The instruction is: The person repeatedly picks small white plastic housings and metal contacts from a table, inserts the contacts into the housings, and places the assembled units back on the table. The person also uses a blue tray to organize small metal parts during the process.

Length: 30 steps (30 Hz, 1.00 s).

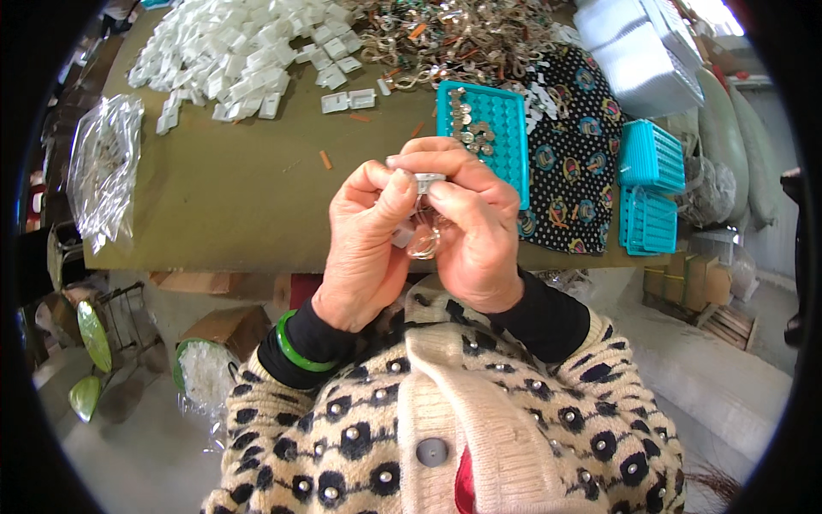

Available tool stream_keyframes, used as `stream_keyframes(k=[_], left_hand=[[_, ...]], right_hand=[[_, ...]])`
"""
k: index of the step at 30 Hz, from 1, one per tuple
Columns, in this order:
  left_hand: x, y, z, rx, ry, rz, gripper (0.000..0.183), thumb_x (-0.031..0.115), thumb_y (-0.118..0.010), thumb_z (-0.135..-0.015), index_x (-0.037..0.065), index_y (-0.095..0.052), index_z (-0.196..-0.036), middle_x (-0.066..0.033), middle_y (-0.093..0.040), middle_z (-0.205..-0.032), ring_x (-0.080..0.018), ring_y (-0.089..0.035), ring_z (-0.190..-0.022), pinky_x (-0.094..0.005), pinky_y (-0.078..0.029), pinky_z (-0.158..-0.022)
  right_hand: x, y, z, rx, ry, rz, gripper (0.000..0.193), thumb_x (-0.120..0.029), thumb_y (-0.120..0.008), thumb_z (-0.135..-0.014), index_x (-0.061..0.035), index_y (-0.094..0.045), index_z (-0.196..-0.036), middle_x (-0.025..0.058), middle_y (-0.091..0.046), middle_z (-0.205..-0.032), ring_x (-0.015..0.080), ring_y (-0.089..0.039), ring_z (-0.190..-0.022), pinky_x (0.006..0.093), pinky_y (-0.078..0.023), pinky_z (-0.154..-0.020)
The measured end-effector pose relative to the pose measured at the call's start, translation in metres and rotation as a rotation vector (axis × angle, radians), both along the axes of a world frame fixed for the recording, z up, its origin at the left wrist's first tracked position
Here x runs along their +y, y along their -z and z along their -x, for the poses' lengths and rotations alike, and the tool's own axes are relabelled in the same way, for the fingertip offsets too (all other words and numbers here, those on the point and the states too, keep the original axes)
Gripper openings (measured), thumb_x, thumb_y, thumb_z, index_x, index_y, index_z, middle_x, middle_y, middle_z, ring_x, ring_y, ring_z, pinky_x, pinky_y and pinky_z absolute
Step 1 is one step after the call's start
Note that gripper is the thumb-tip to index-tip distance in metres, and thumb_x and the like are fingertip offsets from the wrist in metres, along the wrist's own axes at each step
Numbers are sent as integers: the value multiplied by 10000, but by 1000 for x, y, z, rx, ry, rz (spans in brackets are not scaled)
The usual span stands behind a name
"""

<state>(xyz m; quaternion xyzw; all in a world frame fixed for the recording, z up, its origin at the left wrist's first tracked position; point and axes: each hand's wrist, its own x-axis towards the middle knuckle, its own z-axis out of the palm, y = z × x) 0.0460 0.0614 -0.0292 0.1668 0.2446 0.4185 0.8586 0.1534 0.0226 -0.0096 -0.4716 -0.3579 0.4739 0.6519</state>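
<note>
I see, at the frame's centre, the left hand [366, 236] and right hand [476, 224] pinching a small white piece [429, 181] between them, shiny trinket [422, 243] below, seemingly mid-adjustment, the next move wanting steadiness.

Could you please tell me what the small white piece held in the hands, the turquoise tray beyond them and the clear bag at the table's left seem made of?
White piece: probably plastic, smooth and slightly shiny, though partly hidden.
Turquoise tray: likely moulded plastic, satin-looking, given its even colour and regular hollows.
Clear bag: apparently thin plastic film, see-through and glossy; its creases catch the light.
</note>
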Motion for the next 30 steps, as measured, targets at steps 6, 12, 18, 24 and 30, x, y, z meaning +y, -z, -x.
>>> stream_keyframes(k=[6, 12, 18, 24, 30], left_hand=[[9, 3, 11, -29, 81, -39, 124, 73, -677, -915, 86, -554, -914, -70, -658, -877, -123, -611, -614, -205, -433, -421], [27, 11, 23, -77, 134, -88, 145, 10, -650, -908, 96, -570, -993, -131, -608, -1113, -286, -693, -989, -187, -390, -412], [24, 18, 19, -47, 115, -90, 148, 21, -647, -915, 76, -577, -1034, -118, -604, -1092, -233, -693, -913, -192, -397, -414], [25, 21, 16, 17, 176, -141, 176, 31, -645, -919, 41, -599, -1088, -152, -652, -1015, -218, -702, -837, -199, -411, -409], [22, 17, 13, 0, 200, -60, 180, 47, -628, -935, 35, -634, -1114, -193, -660, -1103, -239, -709, -858, -203, -430, -419]], right_hand=[[0, -3, -23, -654, 38, -281, 264, -20, -524, -863, 30, -665, -1080, 132, -610, -1078, 210, -588, -954, 306, -479, -827], [2, 9, -114, -1283, 405, -157, 76, 3, -613, -879, 11, -653, -943, 119, -621, -874, 246, -616, -720, 318, -493, -636], [3, 49, -148, -1519, 427, 62, 114, -33, -707, -806, -18, -645, -900, 99, -593, -838, 289, -610, -783, 382, -492, -680], [2, 53, -151, -1474, 411, 43, 150, -25, -728, -771, -43, -639, -890, 82, -589, -833, 281, -602, -810, 383, -485, -694], [2, 45, -149, -1347, 379, -23, 85, -4, -700, -800, -33, -638, -850, 68, -593, -773, 216, -590, -690, 329, -468, -619]])
